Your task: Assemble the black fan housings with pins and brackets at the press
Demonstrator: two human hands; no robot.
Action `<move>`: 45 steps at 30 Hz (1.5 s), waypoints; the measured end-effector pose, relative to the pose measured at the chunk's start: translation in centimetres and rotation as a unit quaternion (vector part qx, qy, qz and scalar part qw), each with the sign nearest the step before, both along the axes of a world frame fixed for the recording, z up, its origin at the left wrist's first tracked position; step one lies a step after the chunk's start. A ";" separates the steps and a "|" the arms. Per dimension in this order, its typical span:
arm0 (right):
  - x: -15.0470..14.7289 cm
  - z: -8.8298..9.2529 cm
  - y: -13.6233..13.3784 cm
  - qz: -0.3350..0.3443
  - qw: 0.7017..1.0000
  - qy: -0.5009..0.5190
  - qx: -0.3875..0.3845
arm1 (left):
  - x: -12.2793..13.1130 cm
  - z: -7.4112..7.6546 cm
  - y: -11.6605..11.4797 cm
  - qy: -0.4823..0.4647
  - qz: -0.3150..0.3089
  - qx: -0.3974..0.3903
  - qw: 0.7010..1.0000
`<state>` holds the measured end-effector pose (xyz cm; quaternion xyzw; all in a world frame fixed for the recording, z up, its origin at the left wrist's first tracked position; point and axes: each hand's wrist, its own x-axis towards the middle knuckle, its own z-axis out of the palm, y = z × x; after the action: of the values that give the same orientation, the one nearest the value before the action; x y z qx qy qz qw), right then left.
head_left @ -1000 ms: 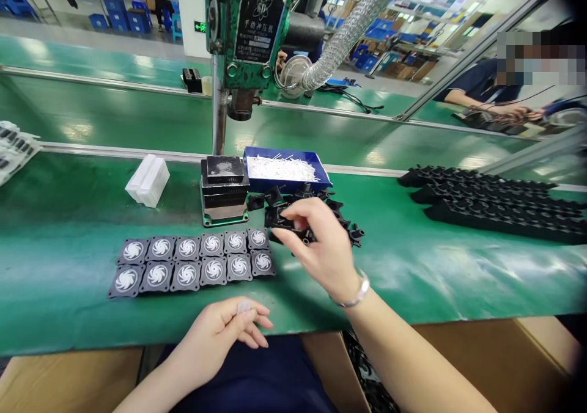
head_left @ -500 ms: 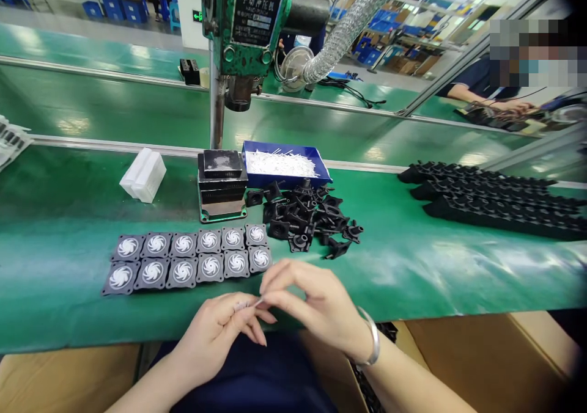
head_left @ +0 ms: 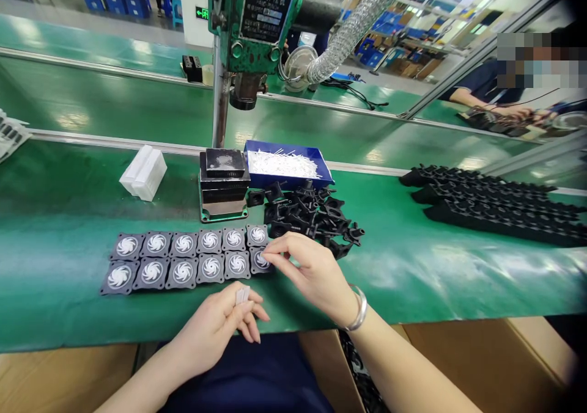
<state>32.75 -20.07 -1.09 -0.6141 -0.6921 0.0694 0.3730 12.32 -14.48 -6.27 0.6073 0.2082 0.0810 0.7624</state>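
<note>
My left hand (head_left: 217, 321) is near the table's front edge, its thumb pinching a few thin white pins (head_left: 242, 295) against the fingers. My right hand (head_left: 308, 269) reaches over the right end of two rows of square black parts (head_left: 183, 270), each with a white swirl-bladed wheel in it. Its thumb and forefinger are pinched together above the near-row end part (head_left: 260, 259), partly covering it. What lies between those fingertips is too small to make out. A blue tray (head_left: 325, 171) full of white pins (head_left: 284, 164) stands beyond.
A black block fixture (head_left: 224, 184) stands under a green hand press (head_left: 250, 52). Loose black parts (head_left: 305, 211) lie heaped right of it. A white block (head_left: 143, 173) is at left, black part-filled strips (head_left: 495, 211) at right. A co-worker's hands (head_left: 518, 113) work behind the partition.
My right hand has left the left hand's fingertips and moved up to the end part of the near row. My left hand has turned slightly, showing the white pins upright.
</note>
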 end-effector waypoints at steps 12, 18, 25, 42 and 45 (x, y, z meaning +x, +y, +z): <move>-3.7 1.1 -2.1 0.098 0.992 0.061 -0.050 | -0.6 0.9 0.1 -0.047 0.012 0.189 0.981; -3.7 1.3 -0.9 0.122 0.983 0.132 -0.041 | -1.6 0.7 -0.1 -0.080 0.021 0.126 0.989; -1.6 2.2 3.4 -0.030 0.994 0.102 0.002 | -1.9 0.1 -0.3 -0.038 0.077 -0.002 0.996; -1.6 2.9 4.5 -0.031 0.989 -0.110 0.097 | -3.0 0.5 1.3 -0.016 0.017 0.085 0.996; -2.9 3.7 2.4 0.027 0.995 -0.081 0.046 | -3.0 0.5 1.4 -0.021 0.020 0.110 0.993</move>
<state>29.89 -17.70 2.59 -0.5812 -0.7385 -0.0026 0.3420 9.28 -13.09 -5.79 0.6816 0.1940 0.1318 0.6931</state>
